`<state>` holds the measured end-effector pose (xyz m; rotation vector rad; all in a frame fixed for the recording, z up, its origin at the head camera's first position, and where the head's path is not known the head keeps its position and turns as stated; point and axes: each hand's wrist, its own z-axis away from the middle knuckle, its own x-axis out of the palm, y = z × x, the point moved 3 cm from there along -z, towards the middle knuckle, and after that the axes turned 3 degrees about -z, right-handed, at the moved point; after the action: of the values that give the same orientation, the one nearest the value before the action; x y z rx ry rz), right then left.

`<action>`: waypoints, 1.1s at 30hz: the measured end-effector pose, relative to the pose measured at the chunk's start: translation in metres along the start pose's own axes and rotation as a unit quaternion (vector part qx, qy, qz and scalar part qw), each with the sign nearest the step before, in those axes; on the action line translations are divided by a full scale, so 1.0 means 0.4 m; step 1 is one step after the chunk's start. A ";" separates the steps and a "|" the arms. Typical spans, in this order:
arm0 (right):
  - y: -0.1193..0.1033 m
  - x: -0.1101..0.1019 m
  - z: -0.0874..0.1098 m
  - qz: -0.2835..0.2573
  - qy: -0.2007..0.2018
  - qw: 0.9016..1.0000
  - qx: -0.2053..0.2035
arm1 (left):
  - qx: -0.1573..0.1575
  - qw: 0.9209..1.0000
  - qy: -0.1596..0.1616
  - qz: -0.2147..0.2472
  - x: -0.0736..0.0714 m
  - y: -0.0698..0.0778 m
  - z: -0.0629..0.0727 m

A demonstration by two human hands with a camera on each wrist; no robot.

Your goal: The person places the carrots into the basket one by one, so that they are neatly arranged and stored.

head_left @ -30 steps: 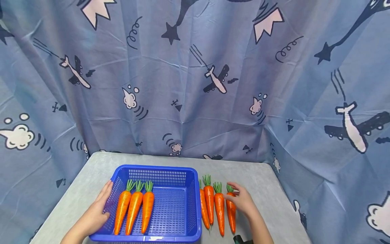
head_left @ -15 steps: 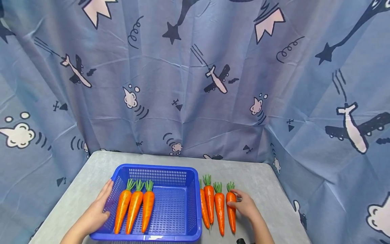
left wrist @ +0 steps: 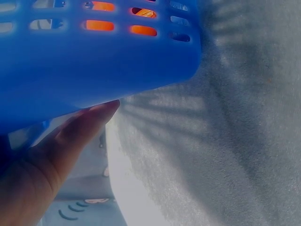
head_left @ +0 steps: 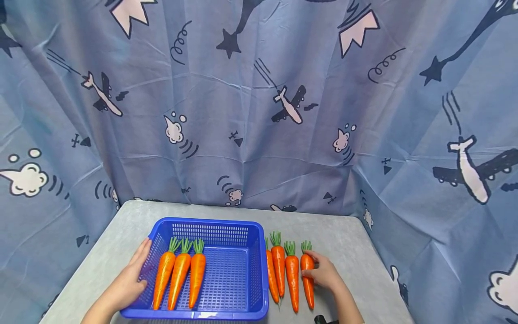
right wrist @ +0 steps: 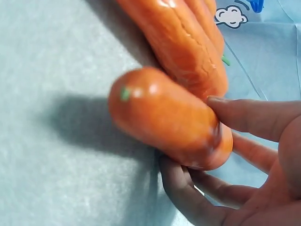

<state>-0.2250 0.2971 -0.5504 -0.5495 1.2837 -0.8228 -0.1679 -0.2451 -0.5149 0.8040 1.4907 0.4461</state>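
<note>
A blue plastic basket (head_left: 224, 283) stands on the grey table, with three orange carrots (head_left: 179, 276) side by side in its left half. My left hand (head_left: 127, 279) rests on the basket's left side, fingers extended along the wall. The left wrist view shows a fingertip (left wrist: 106, 110) touching the basket's lower edge (left wrist: 108, 70). To the right of the basket, my right hand (head_left: 323, 272) grips the rightmost carrot (head_left: 309, 292) near its leafy end, between thumb and fingers. In the right wrist view, this carrot (right wrist: 160, 115) points its tip toward the camera.
Three more carrots (head_left: 292, 279) lie between the basket and the gripped one, the leftmost partly hidden by the basket wall. A patterned blue curtain (head_left: 243, 112) hangs behind and beside the table (head_left: 340, 234). Something dark (head_left: 319, 319) sits by my right wrist.
My right hand has come down from over the rightmost carrot's green top to its upper body and now grips it. My left hand and the basket have stayed put.
</note>
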 end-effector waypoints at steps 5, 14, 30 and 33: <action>0.001 -0.008 0.000 -0.020 0.010 1.000 0.016 | -0.007 1.000 -0.007 0.005 0.001 0.000 -0.003; -0.032 -0.040 0.003 -0.066 0.033 0.997 -0.006 | -0.007 1.000 -0.007 0.005 0.001 0.001 -0.001; -0.152 -0.060 0.017 -0.135 0.035 0.990 -0.026 | -0.013 1.000 -0.008 0.005 -0.002 -0.003 0.003; -0.165 -0.058 0.008 -0.153 0.032 0.987 -0.028 | -0.010 1.000 -0.008 0.004 0.000 0.000 0.002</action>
<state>-0.2383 0.2749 -0.4851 -0.7832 1.3021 -1.0669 -0.1670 -0.2455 -0.5151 0.7956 1.4665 0.4595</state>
